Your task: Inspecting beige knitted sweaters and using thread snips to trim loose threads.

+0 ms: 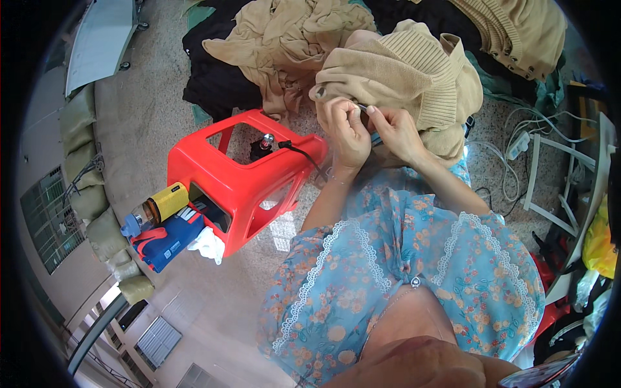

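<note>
Tan knitwear, red stool, blue orange-flowered blouse

A knit garment lies over the person's lap, its near edge between the left hand and the right hand. To the left stands a plastic stool; by its left end a bottle lies just beyond a pouch, with a crumpled cloth right of the pouch. Beyond the stool is a garment heap; another pile sits far right. Sacks line the far left, nearer than a wheeled panel. Rightward, a power strip lies left of a frame, and a plastic bag is farther right.
</note>
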Demonstrator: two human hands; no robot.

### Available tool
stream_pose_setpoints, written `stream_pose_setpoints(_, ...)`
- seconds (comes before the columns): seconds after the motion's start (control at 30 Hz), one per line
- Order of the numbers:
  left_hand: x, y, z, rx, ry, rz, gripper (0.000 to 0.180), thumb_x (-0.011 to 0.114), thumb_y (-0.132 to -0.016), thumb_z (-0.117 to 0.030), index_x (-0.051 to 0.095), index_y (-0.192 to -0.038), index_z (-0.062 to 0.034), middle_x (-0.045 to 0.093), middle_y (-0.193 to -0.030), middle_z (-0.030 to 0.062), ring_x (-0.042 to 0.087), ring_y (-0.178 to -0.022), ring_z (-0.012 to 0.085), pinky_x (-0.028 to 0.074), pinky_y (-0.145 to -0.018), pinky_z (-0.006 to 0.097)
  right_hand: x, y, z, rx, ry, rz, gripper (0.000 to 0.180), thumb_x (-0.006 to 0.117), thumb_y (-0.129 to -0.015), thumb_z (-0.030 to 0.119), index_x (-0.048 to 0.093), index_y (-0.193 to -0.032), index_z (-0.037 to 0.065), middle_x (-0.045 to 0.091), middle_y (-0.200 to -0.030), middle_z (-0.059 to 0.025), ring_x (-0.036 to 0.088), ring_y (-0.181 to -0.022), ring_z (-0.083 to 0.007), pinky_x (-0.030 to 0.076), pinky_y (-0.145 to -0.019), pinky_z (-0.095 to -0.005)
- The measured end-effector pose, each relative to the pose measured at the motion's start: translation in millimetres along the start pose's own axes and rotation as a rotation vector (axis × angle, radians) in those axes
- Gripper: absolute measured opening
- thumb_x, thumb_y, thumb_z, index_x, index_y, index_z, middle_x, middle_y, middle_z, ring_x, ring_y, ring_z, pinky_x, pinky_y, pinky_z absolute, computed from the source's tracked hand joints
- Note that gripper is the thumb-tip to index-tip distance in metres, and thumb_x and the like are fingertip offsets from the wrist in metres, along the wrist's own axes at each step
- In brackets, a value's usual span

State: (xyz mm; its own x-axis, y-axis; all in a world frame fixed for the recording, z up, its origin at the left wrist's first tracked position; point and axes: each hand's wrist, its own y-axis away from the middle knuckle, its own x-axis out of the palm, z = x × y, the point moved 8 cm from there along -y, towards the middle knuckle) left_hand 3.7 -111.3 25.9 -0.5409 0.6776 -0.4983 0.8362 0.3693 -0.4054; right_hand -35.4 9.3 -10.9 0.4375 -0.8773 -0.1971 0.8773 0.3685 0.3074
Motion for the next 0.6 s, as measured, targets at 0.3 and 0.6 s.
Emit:
stream_pose_setpoints(0.3, -46, 11, 61, -0.264, 0.190, -0.136, 0.019, 0.051, -0.095, -0.009, 0.054, -0.079, -0.0018, 0.051, -0.094, 0.0049, 0.047, -0.064, 0.0079, 0.041, -0.061, 0.025, -37, -2, -30, 0.256, -0.475, -0.154, 0.040, 0.049, -0.097, 0.039, 0.063, -0.092, 0.002, 0.040, -0.059, 0.0089, 0.028, -0.046, 0.0005, 0.020, -0.041, -0.0173)
stream_pose_setpoints(0.6, -26, -43, 68, -0.304, 0.143, 0.365, 0.030, 0.069, -0.081, -0.012, 0.065, -0.111, -0.0072, 0.060, -0.103, 0.0087, 0.059, -0.095, 0.0189, 0.047, -0.079, 0.029, -36, -3, 49, -0.310, 0.143, -0.305, 0.043, 0.072, -0.081, 0.027, 0.058, -0.117, 0.007, 0.062, -0.092, -0.0124, 0.062, -0.076, -0.0262, 0.050, -0.066, -0.0353)
